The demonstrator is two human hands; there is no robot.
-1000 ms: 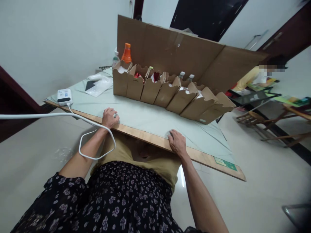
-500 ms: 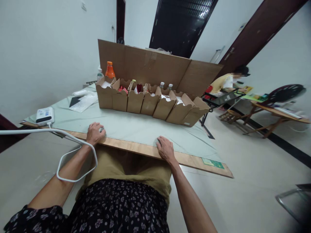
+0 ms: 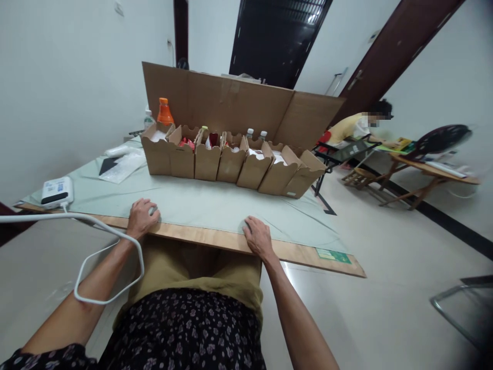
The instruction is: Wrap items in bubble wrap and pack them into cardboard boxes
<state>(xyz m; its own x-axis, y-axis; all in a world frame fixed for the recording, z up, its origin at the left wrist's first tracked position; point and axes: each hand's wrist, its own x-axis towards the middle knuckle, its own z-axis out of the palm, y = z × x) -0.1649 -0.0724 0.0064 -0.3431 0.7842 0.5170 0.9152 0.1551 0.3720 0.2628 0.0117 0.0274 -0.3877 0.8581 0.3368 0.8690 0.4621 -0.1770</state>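
My left hand point(image 3: 141, 218) rests at the near edge of the table point(image 3: 215, 237), fingers curled over the pale green cloth point(image 3: 208, 203). My right hand point(image 3: 257, 237) lies on the same edge further right, fingers bent down onto the cloth. I cannot make out anything held in either hand. A row of several open brown cardboard boxes point(image 3: 231, 164) stands across the middle of the table, beyond both hands. A tall cardboard sheet point(image 3: 239, 105) stands behind them.
An orange bottle point(image 3: 165, 111) stands at the row's left end. A white device point(image 3: 56, 191) with a white cable point(image 3: 100, 257) sits at the table's left corner. Plastic bags point(image 3: 121, 164) lie behind it. A seated person point(image 3: 356, 128) works at another table on the right.
The view has tilted up and swung right, showing more of the room. Both hands have stayed on the table edge.
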